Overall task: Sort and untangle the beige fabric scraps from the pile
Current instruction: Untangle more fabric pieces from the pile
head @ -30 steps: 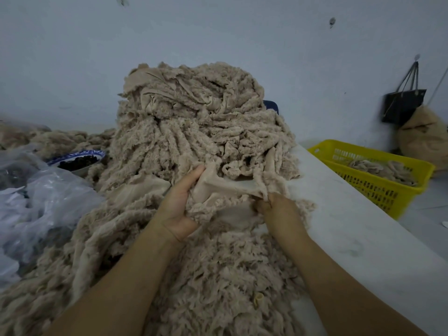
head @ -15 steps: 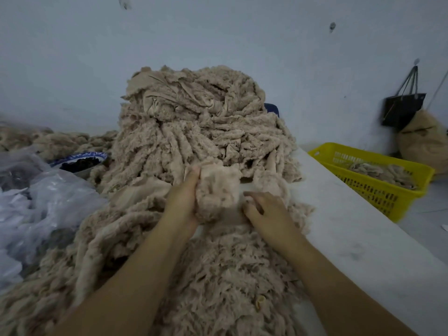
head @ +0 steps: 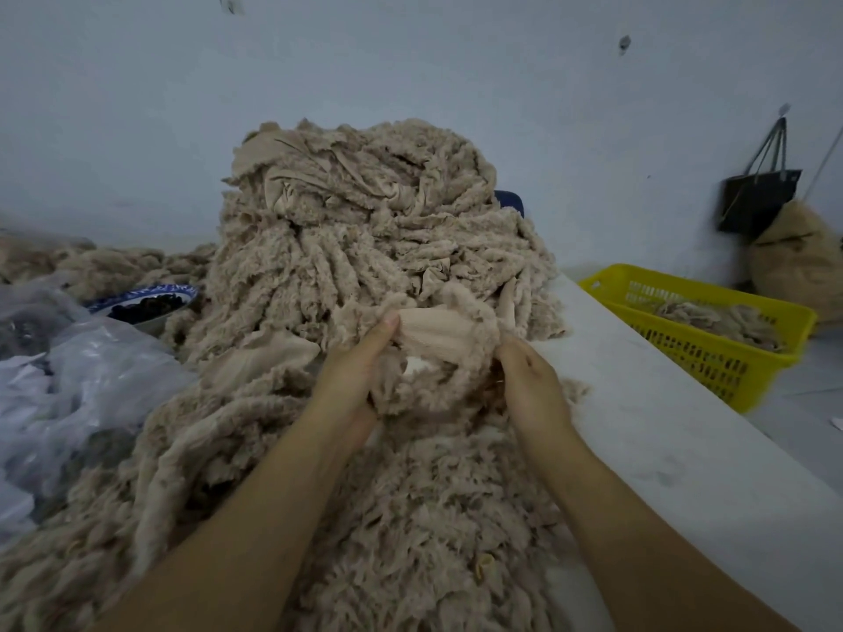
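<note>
Your left grip point(head: 353, 371) and right grip point(head: 529, 380) have drawn apart, each clutching one stretched scrap point(head: 438, 333). Pile point(head: 365, 230): seemingly mostly unsorted; yellow basket point(head: 684, 353): few scraps.

Dim, flat, blue-tinted light fills the room, its source out of frame, with no glare anywhere. Soft shadows sit deep in the folds of the pile point(head: 365, 248). The beige scrap point(head: 438, 330) at centre is sharpest. Blur smears the yellow basket point(head: 702, 358) and black bag point(head: 757, 198) beyond the right edge of the table point(head: 661, 426), which the wide lens bends.
</note>
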`<state>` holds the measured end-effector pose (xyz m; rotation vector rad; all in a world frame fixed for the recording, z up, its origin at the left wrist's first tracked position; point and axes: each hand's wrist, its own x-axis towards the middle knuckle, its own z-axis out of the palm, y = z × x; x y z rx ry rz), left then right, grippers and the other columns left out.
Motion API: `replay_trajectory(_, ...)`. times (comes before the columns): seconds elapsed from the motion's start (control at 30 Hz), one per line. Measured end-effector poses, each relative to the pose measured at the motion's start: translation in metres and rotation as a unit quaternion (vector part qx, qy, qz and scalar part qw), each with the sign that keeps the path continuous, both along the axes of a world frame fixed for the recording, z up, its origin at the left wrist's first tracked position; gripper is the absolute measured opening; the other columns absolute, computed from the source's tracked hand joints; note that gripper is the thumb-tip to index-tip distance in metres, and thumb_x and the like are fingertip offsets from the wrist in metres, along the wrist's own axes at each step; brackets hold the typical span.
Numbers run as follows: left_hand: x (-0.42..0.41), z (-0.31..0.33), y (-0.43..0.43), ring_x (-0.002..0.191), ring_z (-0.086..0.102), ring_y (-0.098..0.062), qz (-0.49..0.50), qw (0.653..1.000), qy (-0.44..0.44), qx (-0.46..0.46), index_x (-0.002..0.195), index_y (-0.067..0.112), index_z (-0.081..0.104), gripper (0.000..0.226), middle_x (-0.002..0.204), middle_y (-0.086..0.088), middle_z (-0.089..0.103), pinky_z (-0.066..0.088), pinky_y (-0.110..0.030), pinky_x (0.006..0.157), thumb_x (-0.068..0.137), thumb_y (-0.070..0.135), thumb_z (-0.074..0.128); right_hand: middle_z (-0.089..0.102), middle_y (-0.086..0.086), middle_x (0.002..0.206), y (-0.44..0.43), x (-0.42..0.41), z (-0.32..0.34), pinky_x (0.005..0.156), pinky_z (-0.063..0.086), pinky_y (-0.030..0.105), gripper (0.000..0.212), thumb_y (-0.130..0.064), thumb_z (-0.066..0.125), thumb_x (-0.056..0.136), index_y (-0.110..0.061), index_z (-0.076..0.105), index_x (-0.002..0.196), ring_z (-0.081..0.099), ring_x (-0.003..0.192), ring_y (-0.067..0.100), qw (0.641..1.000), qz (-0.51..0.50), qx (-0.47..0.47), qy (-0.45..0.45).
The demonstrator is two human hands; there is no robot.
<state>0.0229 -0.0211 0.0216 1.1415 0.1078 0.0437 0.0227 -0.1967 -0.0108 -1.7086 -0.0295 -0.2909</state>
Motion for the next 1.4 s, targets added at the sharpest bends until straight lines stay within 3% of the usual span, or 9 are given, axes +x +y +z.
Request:
replay_trajectory(0.23,-0.005,0.005,-0.003,0.087,0.075,-0.026,-0.027,0.999,0.005,-0.021,0.115,0.007,0.068,0.045,0.100,-0.012,0.077,0.062,-0.036,0.065,0.080,0.033,0.077,0.073,-0.015,0.111,0.008,0.006,-0.009,0.092,0.050,0.037,0.064,-0.089,0.045,0.073,-0.043,0.072,0.107,0.068,0.105,0.006,0.984,0.157,0.059,0.054)
replay_trajectory(0.43,-0.001,0.005,-0.001,0.065,0.073,-0.018,-0.031,0.999,-0.007,-0.041,0.085,0.008,0.080,0.029,0.087,-0.011,0.077,0.055,-0.024,0.053,0.071,0.033,0.078,0.044,-0.023,0.067,0.009,-0.001,-0.004,0.053,0.034,0.010,0.017,-0.043,0.054,0.095,-0.036,0.046,0.082,0.040,0.067,0.000,0.996,0.078,-0.052,0.008)
replay_trajectory(0.5,-0.001,0.005,0.001,0.059,0.070,-0.015,-0.037,0.998,-0.007,-0.049,0.074,0.014,0.081,0.020,0.081,-0.007,0.076,0.054,-0.024,0.051,0.079,0.032,0.075,0.047,0.000,0.064,0.006,0.000,-0.002,0.058,0.026,0.014,0.019,-0.030,0.052,0.098,-0.014,0.058,0.092,0.027,0.061,-0.001,0.997,0.072,0.000,0.025)
replay_trajectory(0.53,0.000,0.004,0.002,0.058,0.070,-0.015,-0.036,0.998,-0.008,-0.049,0.071,0.015,0.081,0.022,0.079,-0.006,0.076,0.054,-0.024,0.050,0.084,0.031,0.073,0.051,0.009,0.067,0.006,-0.002,0.001,0.093,0.035,0.035,0.036,-0.026,0.052,0.099,-0.024,0.027,0.126,0.056,0.090,0.021,0.996,0.069,0.038,0.048)
replay_trajectory(0.57,0.001,0.004,0.003,0.058,0.070,-0.016,-0.029,0.998,-0.008,-0.046,0.070,0.014,0.081,0.024,0.077,-0.007,0.075,0.054,-0.024,0.050,0.087,0.029,0.072,0.057,0.010,0.069,0.007,-0.001,0.003,0.071,0.058,0.043,0.011,-0.022,0.052,0.100,-0.030,0.046,0.093,0.063,0.056,0.013,0.990,0.078,0.101,0.065)
replay_trajectory(0.87,-0.004,-0.002,-0.005,0.103,0.068,-0.008,-0.154,0.956,-0.018,0.249,0.102,0.028,0.075,0.064,0.104,0.010,0.076,0.052,-0.026,0.088,0.068,0.081,0.061,0.074,0.010,0.088,0.004,0.001,0.012,0.063,0.058,0.026,0.021,-0.015,0.047,0.102,-0.003,0.065,0.099,0.071,0.075,0.015,0.904,0.139,0.399,0.064)
replay_trajectory(1.0,-0.004,-0.005,-0.007,0.079,0.065,0.006,-0.160,0.923,-0.067,0.344,0.076,0.035,0.072,0.026,0.081,0.019,0.071,0.045,-0.012,0.068,0.075,0.060,0.073,0.074,0.011,0.096,0.005,0.003,0.011,0.063,0.057,0.025,0.025,-0.015,0.045,0.102,-0.003,0.066,0.101,0.071,0.081,0.016,0.914,0.144,0.375,0.054)
replay_trajectory(1.23,-0.003,0.001,-0.001,0.082,0.063,-0.022,-0.143,0.984,-0.040,0.100,0.072,0.020,0.067,0.020,0.084,-0.004,0.068,0.047,-0.034,0.077,0.092,0.021,0.065,0.070,0.000,0.104,0.005,0.002,0.001,0.080,0.058,0.043,0.007,-0.041,0.058,0.096,-0.035,0.059,0.099,0.068,0.088,0.022,0.999,-0.010,0.050,-0.013)
replay_trajectory(1.4,-0.005,0.004,-0.005,0.081,0.067,-0.018,-0.141,0.981,-0.078,0.105,0.083,0.015,0.067,0.012,0.082,-0.002,0.069,0.053,-0.031,0.079,0.080,0.026,0.070,0.044,-0.045,0.126,0.011,-0.011,0.007,0.087,0.049,0.019,0.070,-0.084,0.061,0.067,-0.060,0.040,0.129,0.053,0.109,-0.011,0.991,0.103,-0.041,-0.076)
